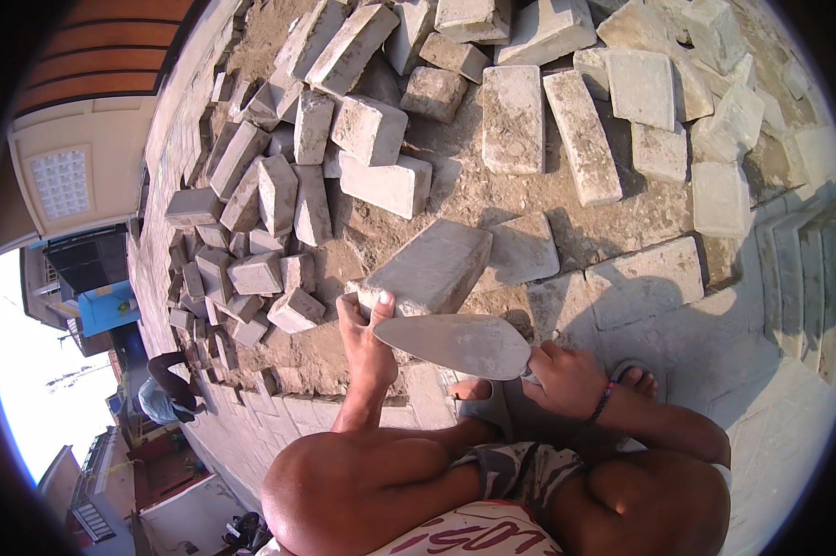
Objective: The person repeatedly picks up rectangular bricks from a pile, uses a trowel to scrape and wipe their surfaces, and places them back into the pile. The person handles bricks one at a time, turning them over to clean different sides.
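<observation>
My left hand (367,345) grips the near left end of a grey paving block (434,261), thumb on its edge and fingers mostly hidden beneath. The block is tilted over the dug soil. In my right hand (566,378) is a trowel (455,346), its wide flat blade pointing left toward my left hand. The blade tip is close to my left thumb, in front of the block's near edge; I cannot tell whether they touch. Most of the trowel's handle is hidden by my fingers. Just beyond the held block lies another paving block (525,248) on the soil.
Loose, dirt-covered blocks (513,119) lie scattered across the soil ahead, with a heap (279,195) at the left. Laid paving (648,283) borders the soil on the right, near curved steps (798,278). Far left, another person (163,394) bends over beside the pavement.
</observation>
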`<action>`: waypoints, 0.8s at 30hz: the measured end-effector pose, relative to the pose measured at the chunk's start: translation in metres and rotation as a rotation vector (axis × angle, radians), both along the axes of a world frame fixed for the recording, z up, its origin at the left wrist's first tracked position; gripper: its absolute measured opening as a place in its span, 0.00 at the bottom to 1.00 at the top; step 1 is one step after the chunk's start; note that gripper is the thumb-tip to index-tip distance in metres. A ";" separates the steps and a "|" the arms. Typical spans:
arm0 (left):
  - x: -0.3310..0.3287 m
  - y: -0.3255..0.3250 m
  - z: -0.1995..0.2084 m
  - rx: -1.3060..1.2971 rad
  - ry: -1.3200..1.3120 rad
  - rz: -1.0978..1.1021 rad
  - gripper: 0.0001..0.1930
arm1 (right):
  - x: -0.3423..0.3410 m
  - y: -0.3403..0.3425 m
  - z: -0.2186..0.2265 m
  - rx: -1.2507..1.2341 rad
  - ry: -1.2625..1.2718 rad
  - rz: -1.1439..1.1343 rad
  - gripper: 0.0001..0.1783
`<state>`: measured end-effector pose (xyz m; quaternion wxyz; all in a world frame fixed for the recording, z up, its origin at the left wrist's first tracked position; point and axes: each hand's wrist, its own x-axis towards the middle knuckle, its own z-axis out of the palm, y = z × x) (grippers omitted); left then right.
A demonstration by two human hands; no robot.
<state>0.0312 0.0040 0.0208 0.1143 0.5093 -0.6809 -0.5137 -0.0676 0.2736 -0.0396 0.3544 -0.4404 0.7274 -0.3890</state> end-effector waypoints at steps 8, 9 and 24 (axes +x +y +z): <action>-0.016 0.002 -0.008 -0.660 -0.059 -0.470 0.32 | -0.043 0.001 0.007 0.178 -0.312 -0.182 0.20; -0.016 0.000 -0.009 -0.737 -0.090 -0.564 0.34 | -0.036 0.002 0.011 0.137 -0.380 -0.218 0.21; -0.047 0.023 0.022 -0.868 -0.394 -0.765 0.41 | -0.006 -0.025 0.020 -0.049 -0.465 -0.188 0.21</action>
